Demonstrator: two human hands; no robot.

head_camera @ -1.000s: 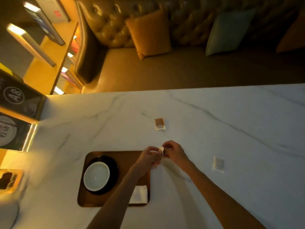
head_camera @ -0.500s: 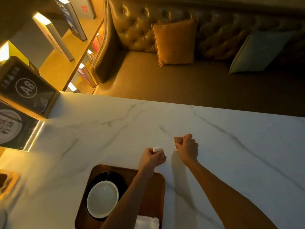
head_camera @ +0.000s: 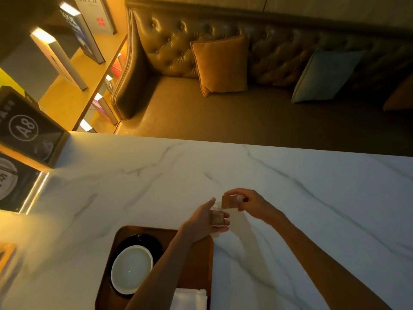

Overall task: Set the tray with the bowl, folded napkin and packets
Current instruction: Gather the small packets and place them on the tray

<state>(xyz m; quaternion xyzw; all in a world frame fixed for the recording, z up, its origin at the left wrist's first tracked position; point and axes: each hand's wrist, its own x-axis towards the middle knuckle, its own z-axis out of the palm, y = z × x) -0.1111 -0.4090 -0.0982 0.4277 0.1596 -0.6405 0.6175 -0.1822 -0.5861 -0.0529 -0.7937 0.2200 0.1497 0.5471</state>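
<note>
A brown wooden tray lies on the white marble table at the bottom centre. On its left half a white bowl sits on a black plate. A folded white napkin lies at the tray's near right corner. My left hand hovers just past the tray's far right corner, holding a small brown packet. My right hand is a little further right, pinching a second brown packet above the table. The two packets are close but apart.
A dark sign stand marked A8 stands at the table's left edge. Beyond the table's far edge runs a tufted leather bench with an orange cushion and a pale blue cushion. Bookshelves fill the upper left.
My right hand reached to the brown packet on the table, picked it up and lifted it. My left hand kept its packet and turned palm up. The camera tilted up.
</note>
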